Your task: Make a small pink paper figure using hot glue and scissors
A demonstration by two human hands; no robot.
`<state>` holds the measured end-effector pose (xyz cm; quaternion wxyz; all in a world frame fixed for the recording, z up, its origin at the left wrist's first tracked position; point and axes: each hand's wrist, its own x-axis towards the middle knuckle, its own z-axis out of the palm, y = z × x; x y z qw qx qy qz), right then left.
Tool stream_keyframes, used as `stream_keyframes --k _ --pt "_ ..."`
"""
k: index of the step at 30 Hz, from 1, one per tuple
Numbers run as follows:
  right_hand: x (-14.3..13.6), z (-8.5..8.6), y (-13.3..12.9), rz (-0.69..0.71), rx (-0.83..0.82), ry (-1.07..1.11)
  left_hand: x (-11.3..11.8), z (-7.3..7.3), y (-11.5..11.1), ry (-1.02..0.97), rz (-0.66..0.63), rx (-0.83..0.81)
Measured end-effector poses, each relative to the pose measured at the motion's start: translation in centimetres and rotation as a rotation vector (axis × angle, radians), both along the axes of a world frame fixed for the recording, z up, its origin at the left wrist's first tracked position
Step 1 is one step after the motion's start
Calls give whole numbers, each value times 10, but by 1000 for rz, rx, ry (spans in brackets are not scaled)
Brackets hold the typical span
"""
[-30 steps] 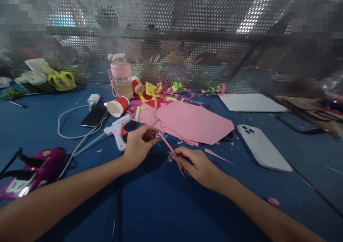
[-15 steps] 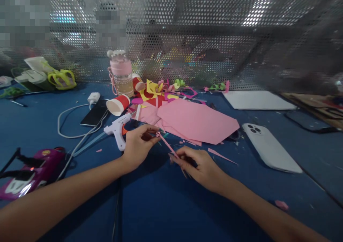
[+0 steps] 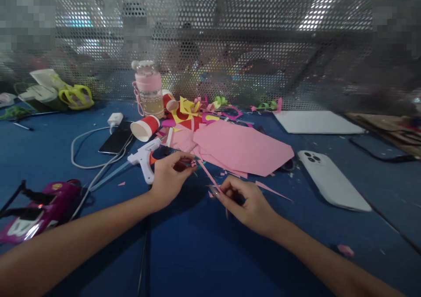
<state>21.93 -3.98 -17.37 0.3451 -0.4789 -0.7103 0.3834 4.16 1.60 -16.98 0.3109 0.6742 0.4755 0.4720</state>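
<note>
A thin pink paper strip [image 3: 209, 174] runs slantwise between my two hands above the blue table. My left hand [image 3: 173, 176] pinches its upper end, where a small curled bit of pink shows at the fingertips. Thumb and fingers of my right hand [image 3: 245, 200] are closed on the lower end; a thin, pale brownish thing hangs below them, too small to name. Just beyond the hands lies a stack of pink paper [image 3: 243, 148]. The white glue gun [image 3: 144, 159] rests beside my left hand.
Red paper cups [image 3: 146, 128] and a bottle [image 3: 149, 91] stand or lie behind the glue gun. A black phone [image 3: 116, 138] with a cable is left; a white phone [image 3: 333, 180] is right. A purple device [image 3: 42, 209] sits front left. Colourful scraps [image 3: 189, 108] lie behind.
My right hand has shifted slightly to the right and up along the strip. The strip's upper end has moved a little away from the curled bit at my left fingertips.
</note>
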Motion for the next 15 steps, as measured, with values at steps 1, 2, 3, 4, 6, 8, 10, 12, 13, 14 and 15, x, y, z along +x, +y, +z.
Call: stream_keyframes --k 1,2,3,4,6,8,10,12,13,14,15 --pt "0 0 0 -3 -12 6 0 0 0 1 0 2" --pt "-1 -1 -1 -4 -23 14 0 0 0 3 1 4" --pt "-1 -1 -1 0 -35 23 0 0 0 4 1 8" --pt "-2 -2 -2 6 -47 30 0 -1 0 6 -1 10" --pt "-2 -2 -3 19 -67 44 0 -1 0 9 -6 14" --pt "-3 -3 -3 24 -78 56 0 -1 0 9 -12 18" --pt "-3 -3 -4 27 -86 68 0 0 0 8 -13 24" --pt "-3 -2 -4 32 -93 81 0 1 -1 4 -12 29" --pt "-3 -2 -4 34 -95 87 0 1 -1 3 -11 31" --pt "-4 -1 -3 33 -94 90 0 1 -1 2 -11 30" --pt "-4 -1 -3 31 -90 92 0 1 -1 0 -12 28"
